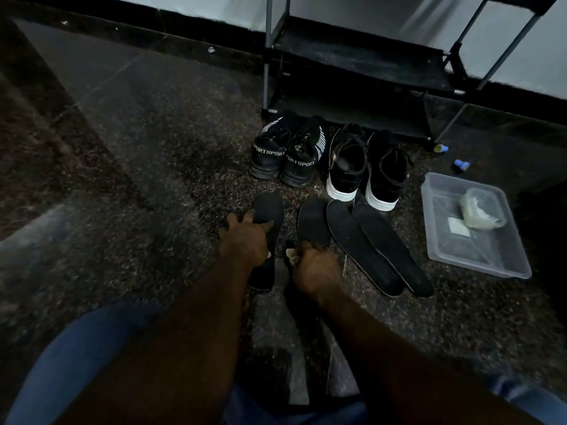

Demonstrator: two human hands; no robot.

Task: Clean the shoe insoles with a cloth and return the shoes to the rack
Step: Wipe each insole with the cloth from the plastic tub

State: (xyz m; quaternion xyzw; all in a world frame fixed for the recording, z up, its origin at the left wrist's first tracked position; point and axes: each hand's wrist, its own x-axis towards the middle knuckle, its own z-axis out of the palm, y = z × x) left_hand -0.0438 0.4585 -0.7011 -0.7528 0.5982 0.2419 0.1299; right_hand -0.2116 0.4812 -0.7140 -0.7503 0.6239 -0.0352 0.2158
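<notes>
Black flat shoe insole (269,207) on the speckled dark floor (153,179), your left hand (245,237) curled round its middle. Just right of that grip, your right hand (316,266) pinches a small pale cloth (291,254). If your left hold slackens, wiping may skid the thin insole away.

The room is dim. A dark speckled stone floor (153,154) fills most of the view, polished enough to carry a pale sheen at the left. A thin seam (107,78) runs slantwise across it. Along the top stands a pale wall (196,1), with a black skirting (171,29) at its foot. A rack (362,56) with black shelves and grey metal tubes stands against the wall at the upper right, its feet on the floor.
</notes>
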